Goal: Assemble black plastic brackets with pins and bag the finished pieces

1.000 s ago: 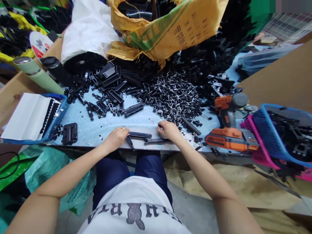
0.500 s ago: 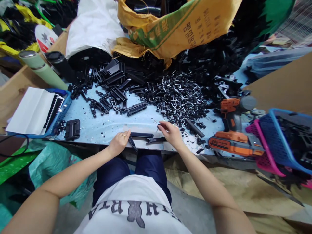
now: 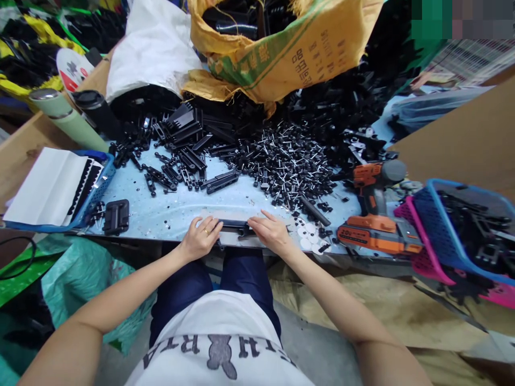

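Note:
Between my hands lies a long black plastic bar (image 3: 234, 223) near the table's front edge. My left hand (image 3: 202, 236) is closed round its left end, a ring on one finger. At its right end, the fingers of my right hand (image 3: 272, 232) are pressed together on the bar. A second dark piece (image 3: 243, 232) shows just below the bar, partly hidden by my right hand. Beyond my hands is a heap of small black-headed screws (image 3: 293, 161). Black arm-like parts (image 3: 173, 171) lie scattered to the left of the heap.
An orange cordless drill (image 3: 376, 233) lies at the right, beside a blue basket (image 3: 436, 214) of black parts. White discs (image 3: 308, 236) are near the front edge. A blue basket with papers (image 3: 102, 185) and a green bottle (image 3: 70, 123) stand left. A yellow sack (image 3: 277, 69) lies behind.
My right hand has come down and left onto the bar's right end; the small screw-like piece it pinched is out of sight. The bar's left end is still in my left hand.

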### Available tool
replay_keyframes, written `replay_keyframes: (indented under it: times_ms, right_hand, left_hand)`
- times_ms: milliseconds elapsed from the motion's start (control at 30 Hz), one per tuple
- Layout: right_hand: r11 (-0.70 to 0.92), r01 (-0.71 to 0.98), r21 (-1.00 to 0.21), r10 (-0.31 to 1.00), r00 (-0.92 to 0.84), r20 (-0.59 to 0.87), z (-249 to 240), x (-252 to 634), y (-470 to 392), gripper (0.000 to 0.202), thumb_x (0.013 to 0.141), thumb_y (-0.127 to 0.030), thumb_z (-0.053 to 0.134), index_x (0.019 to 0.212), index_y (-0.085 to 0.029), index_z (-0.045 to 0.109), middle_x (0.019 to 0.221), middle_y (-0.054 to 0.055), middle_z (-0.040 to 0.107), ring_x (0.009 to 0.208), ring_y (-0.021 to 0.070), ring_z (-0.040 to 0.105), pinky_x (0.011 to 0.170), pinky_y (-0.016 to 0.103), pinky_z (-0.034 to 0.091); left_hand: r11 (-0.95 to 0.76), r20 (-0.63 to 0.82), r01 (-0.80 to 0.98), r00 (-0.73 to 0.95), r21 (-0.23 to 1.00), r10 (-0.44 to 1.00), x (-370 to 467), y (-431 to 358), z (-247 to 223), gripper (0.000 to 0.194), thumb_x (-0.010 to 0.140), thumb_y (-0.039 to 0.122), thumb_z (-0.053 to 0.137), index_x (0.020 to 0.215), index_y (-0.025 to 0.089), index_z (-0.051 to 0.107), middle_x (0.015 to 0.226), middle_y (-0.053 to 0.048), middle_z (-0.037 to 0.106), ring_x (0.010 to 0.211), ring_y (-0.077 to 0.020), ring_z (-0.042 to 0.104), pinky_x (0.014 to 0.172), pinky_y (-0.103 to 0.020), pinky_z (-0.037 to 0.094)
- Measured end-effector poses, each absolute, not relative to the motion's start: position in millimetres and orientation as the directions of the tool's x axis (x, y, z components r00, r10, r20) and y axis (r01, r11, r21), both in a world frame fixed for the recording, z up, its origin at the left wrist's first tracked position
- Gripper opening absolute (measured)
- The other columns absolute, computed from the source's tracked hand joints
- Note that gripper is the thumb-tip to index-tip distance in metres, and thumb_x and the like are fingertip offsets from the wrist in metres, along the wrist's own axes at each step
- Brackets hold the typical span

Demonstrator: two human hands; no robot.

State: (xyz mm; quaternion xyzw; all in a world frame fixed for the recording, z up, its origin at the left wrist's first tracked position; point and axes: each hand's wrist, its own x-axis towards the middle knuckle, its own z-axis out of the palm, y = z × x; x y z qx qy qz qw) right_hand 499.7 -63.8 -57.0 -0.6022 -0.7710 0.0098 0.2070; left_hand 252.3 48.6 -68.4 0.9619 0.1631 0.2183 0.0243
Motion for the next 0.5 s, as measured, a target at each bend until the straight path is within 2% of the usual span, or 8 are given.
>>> replay_keyframes:
  times_ms: [100,200,267,333,400,467,500]
  right_hand:
    - [0.292,0.918,-0.268,0.926,-0.202,0.319,-64.9,501.3,-66.5,0.032,0.095,-0.020,0.033,0.110,-0.019,0.061,0.106,0.006,0.067,0.097,0.0134,0.061,0.106,0.046,0.032]
    - [0.296,0.927,-0.230,0.934,-0.231,0.272,-69.2,509.6,-71.0,0.033,0.094,-0.033,0.041,0.120,-0.018,0.055,0.119,0.010,0.061,0.107,0.0172,0.056,0.097,0.039,0.039]
    - [0.257,0.955,-0.149,0.950,-0.222,0.219,-70.6,519.4,-72.9,0.044,0.090,-0.048,0.045,0.117,-0.015,0.057,0.114,0.014,0.062,0.102,0.0212,0.056,0.085,0.036,0.043]
    - [0.162,0.985,-0.064,0.968,-0.146,0.204,-68.7,529.4,-72.9,0.056,0.085,-0.061,0.043,0.096,-0.011,0.065,0.089,0.014,0.066,0.083,0.0215,0.059,0.071,0.031,0.043]
    - [0.111,0.993,-0.045,0.966,-0.097,0.238,-58.6,535.3,-72.7,0.062,0.083,-0.067,0.037,0.069,-0.012,0.062,0.064,0.010,0.060,0.064,0.0176,0.055,0.059,0.027,0.037]
    - [0.198,0.972,-0.129,0.945,-0.154,0.290,-37.1,533.5,-75.0,0.064,0.086,-0.067,0.031,0.058,-0.015,0.056,0.054,0.005,0.052,0.054,0.0136,0.048,0.053,0.026,0.030]
    - [0.283,0.935,-0.216,0.926,-0.207,0.317,-22.9,528.9,-77.7,0.064,0.088,-0.065,0.027,0.058,-0.015,0.054,0.053,0.004,0.050,0.052,0.0126,0.046,0.052,0.026,0.028]
  left_hand:
    - [-0.980,0.351,0.174,0.915,0.099,0.198,261.2,49.4,-71.1,0.036,0.090,0.024,0.043,0.126,0.019,0.050,0.128,-0.013,0.055,0.124,-0.0260,0.045,0.103,-0.047,0.030]
    - [-0.993,0.251,0.081,0.963,0.088,0.101,278.8,53.5,-67.3,0.043,0.089,0.032,0.047,0.129,0.015,0.046,0.136,-0.016,0.047,0.125,-0.0267,0.043,0.102,-0.044,0.033]
    - [-0.993,0.193,0.086,0.976,0.077,0.100,293.5,56.9,-63.6,0.050,0.088,0.039,0.049,0.130,0.013,0.044,0.134,-0.018,0.047,0.117,-0.0271,0.050,0.094,-0.041,0.039]
    - [-0.985,0.150,0.159,0.974,0.071,0.168,306.5,60.5,-59.1,0.050,0.088,0.044,0.047,0.125,0.010,0.048,0.123,-0.018,0.056,0.103,-0.0267,0.056,0.085,-0.038,0.043]
    - [-0.962,0.129,0.254,0.955,0.100,0.266,313.1,62.2,-51.8,0.047,0.090,0.048,0.040,0.106,0.008,0.059,0.099,-0.016,0.065,0.089,-0.0254,0.060,0.075,-0.035,0.045]
    - [-0.939,0.156,0.285,0.936,0.192,0.316,310.5,58.4,-39.1,0.054,0.092,0.052,0.028,0.081,0.011,0.062,0.076,-0.012,0.065,0.074,-0.0222,0.060,0.065,-0.032,0.044]
    - [-0.929,0.199,0.255,0.929,0.269,0.312,306.2,53.0,-30.4,0.058,0.092,0.053,0.021,0.073,0.013,0.059,0.068,-0.010,0.062,0.067,-0.0199,0.059,0.061,-0.030,0.043]
